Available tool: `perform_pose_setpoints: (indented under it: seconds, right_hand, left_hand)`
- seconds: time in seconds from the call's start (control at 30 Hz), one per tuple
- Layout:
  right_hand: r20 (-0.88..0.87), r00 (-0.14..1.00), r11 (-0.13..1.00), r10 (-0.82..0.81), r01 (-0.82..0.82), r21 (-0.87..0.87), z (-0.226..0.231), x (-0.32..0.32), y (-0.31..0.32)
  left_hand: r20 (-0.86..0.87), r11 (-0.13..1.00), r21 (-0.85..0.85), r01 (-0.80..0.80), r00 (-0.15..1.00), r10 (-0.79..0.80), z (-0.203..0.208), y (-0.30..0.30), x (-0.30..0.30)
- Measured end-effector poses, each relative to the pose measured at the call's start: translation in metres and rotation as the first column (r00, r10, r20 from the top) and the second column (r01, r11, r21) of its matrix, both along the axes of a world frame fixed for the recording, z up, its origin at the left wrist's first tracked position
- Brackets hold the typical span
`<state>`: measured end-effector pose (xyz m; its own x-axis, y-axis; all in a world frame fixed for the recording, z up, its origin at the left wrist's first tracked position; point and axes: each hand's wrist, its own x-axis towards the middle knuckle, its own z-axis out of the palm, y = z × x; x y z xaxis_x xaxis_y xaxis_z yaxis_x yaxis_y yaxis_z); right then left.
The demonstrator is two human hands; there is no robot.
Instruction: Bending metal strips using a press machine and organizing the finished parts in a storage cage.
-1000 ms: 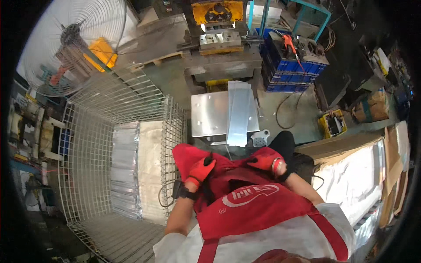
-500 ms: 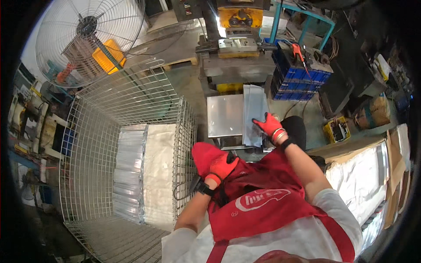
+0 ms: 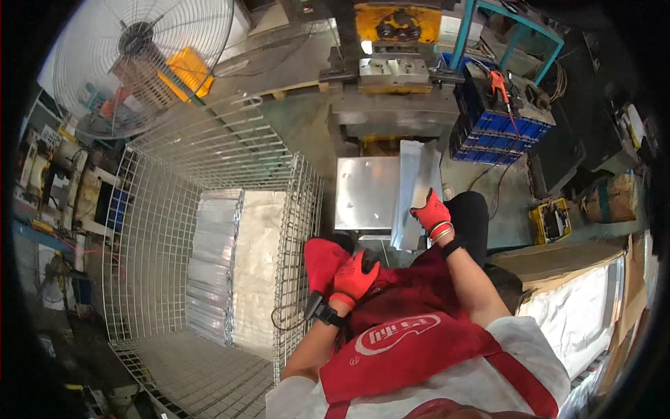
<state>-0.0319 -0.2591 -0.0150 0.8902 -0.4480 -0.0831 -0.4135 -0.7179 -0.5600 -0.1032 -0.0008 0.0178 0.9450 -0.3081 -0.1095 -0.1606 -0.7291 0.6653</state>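
My right hand (image 3: pixel 430 211), in a red glove with dark fingertips, is closed on the near end of a narrow sheet-metal strip (image 3: pixel 424 176). That strip looks slightly tilted beside other bluish flat strips (image 3: pixel 407 199). They lie on the right part of a low stand with a shiny metal top (image 3: pixel 364 193). My left hand (image 3: pixel 354 279), gloved alike, rests on the red apron (image 3: pixel 321 262) over my left knee. Its fingers are apart, with nothing seen in them.
On the left stands a wire cage (image 3: pixel 150 279) holding stacked metal strips (image 3: pixel 209 265) and a pale wrapped bundle (image 3: pixel 258 269). A press (image 3: pixel 394 73) stands ahead, with blue crates (image 3: pixel 488 136) and an air gun (image 3: pixel 499 84) to its right. A fan (image 3: pixel 136 42) is far left.
The view has shifted a little. My right hand has closed on a strip's near edge, and the strip now tilts apart from the others. My left hand stays on the apron.
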Motion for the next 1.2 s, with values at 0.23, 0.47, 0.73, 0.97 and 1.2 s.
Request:
perform_pose_setpoints:
  seconds: [0.23,0.47,0.73,0.97,1.2]
  right_hand:
    - [0.23,0.973,0.984,0.012,-0.052,0.169,0.103,-0.015,-0.002]
    - [0.256,0.956,0.986,0.143,-0.115,-0.122,0.114,0.021,-0.059]
    - [0.56,0.812,0.276,-0.165,-0.507,0.817,0.124,0.044,-0.026]
    - [0.652,0.755,0.345,-0.072,-0.594,0.727,0.137,0.087,-0.009]
    - [0.58,0.804,0.226,-0.132,-0.545,0.807,0.085,0.121,-0.028]
  left_hand:
    - [-0.041,0.858,-0.511,-0.048,0.999,0.031,0.037,-0.06,0.018]
    - [-0.245,0.822,-0.57,0.006,0.953,-0.177,0.056,-0.103,0.036]
    - [-0.424,0.311,-0.905,-0.29,0.571,-0.703,0.086,-0.109,0.076]
    - [-0.634,0.463,-0.765,-0.448,0.649,-0.42,0.106,-0.122,0.124]
    - [-0.647,0.453,-0.751,-0.481,0.674,-0.357,0.088,-0.134,0.15]
